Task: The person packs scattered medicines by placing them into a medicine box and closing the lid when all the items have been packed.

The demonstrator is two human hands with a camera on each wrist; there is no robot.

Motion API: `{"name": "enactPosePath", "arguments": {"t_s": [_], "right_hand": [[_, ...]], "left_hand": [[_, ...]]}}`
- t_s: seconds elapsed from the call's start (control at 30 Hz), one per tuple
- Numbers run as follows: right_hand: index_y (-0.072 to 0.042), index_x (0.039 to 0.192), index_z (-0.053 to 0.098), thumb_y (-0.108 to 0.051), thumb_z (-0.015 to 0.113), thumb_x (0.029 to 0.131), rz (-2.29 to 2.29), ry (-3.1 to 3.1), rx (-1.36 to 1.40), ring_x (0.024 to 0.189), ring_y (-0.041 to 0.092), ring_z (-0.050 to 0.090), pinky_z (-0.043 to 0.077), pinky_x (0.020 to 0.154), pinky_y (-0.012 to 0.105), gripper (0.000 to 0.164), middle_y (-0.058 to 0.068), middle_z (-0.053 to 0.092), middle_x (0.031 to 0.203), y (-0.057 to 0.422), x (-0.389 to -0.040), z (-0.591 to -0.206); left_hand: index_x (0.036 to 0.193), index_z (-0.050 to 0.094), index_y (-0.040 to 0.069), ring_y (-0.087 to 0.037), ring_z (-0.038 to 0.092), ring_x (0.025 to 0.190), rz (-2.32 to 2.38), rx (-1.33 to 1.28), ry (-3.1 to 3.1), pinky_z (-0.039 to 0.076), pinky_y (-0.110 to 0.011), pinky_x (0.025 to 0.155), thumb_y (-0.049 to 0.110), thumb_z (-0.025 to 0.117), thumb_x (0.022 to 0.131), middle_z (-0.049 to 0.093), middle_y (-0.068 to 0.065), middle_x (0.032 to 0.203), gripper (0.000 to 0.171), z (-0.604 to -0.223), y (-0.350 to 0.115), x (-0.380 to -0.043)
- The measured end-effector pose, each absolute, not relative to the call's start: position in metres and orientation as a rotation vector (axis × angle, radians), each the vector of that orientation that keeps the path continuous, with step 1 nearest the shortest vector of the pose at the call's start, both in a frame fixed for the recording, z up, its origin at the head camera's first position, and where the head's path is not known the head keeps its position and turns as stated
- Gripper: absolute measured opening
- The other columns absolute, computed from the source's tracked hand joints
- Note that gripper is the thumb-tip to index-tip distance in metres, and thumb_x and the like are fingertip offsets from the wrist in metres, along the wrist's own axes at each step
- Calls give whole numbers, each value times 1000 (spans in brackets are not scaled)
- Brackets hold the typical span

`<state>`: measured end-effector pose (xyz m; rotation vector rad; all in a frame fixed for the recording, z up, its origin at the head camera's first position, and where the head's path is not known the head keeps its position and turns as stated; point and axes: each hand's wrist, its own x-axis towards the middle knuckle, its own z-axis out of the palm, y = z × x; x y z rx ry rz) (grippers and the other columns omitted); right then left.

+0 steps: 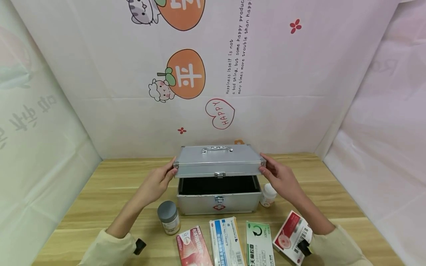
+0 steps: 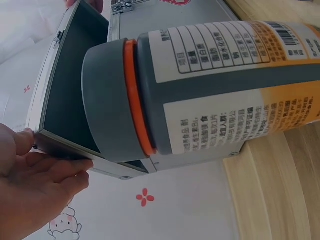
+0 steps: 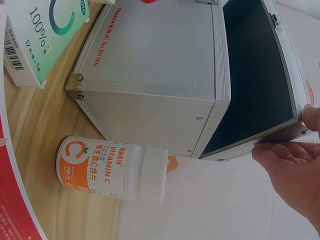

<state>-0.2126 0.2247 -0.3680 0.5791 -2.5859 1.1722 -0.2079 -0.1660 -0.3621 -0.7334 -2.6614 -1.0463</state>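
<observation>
A silver first-aid case (image 1: pixel 199 204) with a red cross under its front latch stands at the back of the table, its lid (image 1: pixel 193 170) partly raised over a dark interior. My left hand (image 1: pixel 156 183) grips the lid's left front corner, thumb in front. At the opposite corner my right hand (image 1: pixel 281 179) holds the lid between thumb and fingers. In the left wrist view, a grey-capped bottle (image 2: pixel 200 95) covers much of the case, while the left fingers (image 2: pixel 60 172) lie along the lid's edge. The right wrist view shows the right thumb and fingers (image 3: pixel 280 155) pinching the lid.
A white vitamin C bottle (image 1: pixel 268 195) stands right of the case. In front lie a pink medicine box (image 1: pixel 194 246), a blue-and-white box (image 1: pixel 227 242), a green-and-white box (image 1: pixel 260 244) and a red-and-white box (image 1: pixel 293 236). White printed cloth (image 1: pixel 266 111) hangs behind.
</observation>
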Motion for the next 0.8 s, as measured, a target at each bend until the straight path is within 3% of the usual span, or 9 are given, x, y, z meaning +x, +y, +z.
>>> {"name": "enactPosePath", "arguments": {"t_s": [0.17, 0.3, 0.37, 0.43, 0.5, 0.53, 0.6, 0.67, 0.8], "right_hand": [[6, 149, 40, -15, 50, 105, 1264, -2560, 610, 115, 37, 64, 50, 87, 10, 50, 29, 63, 129, 227, -215, -367], [6, 150, 37, -14, 45, 107, 1340, -2542, 646, 122, 39, 58, 45, 91, 5, 49, 29, 59, 135, 228, -215, -366], [6, 151, 35, -14, 44, 107, 1353, -2534, 664, 126, 40, 54, 43, 93, 5, 49, 30, 55, 140, 229, -216, -365], [6, 152, 33, -14, 43, 108, 1369, -2530, 675, 129, 41, 51, 42, 94, 4, 49, 30, 51, 143, 230, -216, -365], [6, 152, 33, -15, 42, 108, 1379, -2529, 674, 131, 42, 49, 41, 94, 4, 50, 30, 49, 145, 230, -216, -364], [5, 152, 33, -15, 42, 108, 1386, -2528, 672, 131, 42, 49, 41, 95, 4, 50, 30, 49, 145, 230, -217, -364], [5, 152, 32, -16, 42, 108, 1401, -2529, 666, 132, 42, 48, 40, 95, 4, 50, 30, 48, 147, 230, -217, -364], [5, 152, 33, -16, 42, 108, 1412, -2525, 663, 133, 42, 47, 40, 96, 4, 50, 30, 47, 147, 230, -218, -363], [7, 152, 32, -16, 42, 108, 1436, -2511, 675, 135, 43, 45, 40, 97, 4, 51, 31, 45, 148, 230, -220, -361]], "left_hand": [[143, 40, -15, 0, 25, 54, -1088, -720, -2602, 28, -23, 51, 11, 48, 105, 33, 5, 66, 48, -363, -165, -212], [142, 42, -15, 1, 21, 52, -1149, -701, -2566, 24, -21, 49, 12, 49, 104, 28, 7, 64, 47, -363, -165, -214], [142, 43, -15, -1, 23, 53, -1182, -682, -2556, 24, -21, 48, 13, 49, 104, 29, 6, 65, 47, -362, -164, -214], [141, 44, -14, -4, 36, 57, -1206, -661, -2542, 32, -20, 52, 13, 50, 104, 39, 2, 67, 46, -360, -163, -213], [140, 46, -13, -11, 57, 70, -1221, -629, -2526, 49, -23, 62, 14, 51, 104, 62, -9, 78, 45, -359, -162, -213], [139, 48, -13, -18, 65, 82, -1231, -616, -2514, 56, -28, 71, 14, 51, 104, 70, -17, 92, 44, -358, -161, -213], [137, 50, -12, -29, 69, 105, -1247, -583, -2499, 59, -40, 87, 14, 52, 103, 68, -26, 121, 43, -357, -159, -212], [136, 53, -10, -35, 66, 114, -1271, -541, -2489, 57, -47, 91, 15, 53, 103, 58, -27, 135, 41, -355, -158, -212], [134, 57, -7, -33, 69, 109, -1296, -471, -2485, 59, -46, 88, 16, 55, 102, 60, -23, 134, 39, -351, -156, -212]]}}
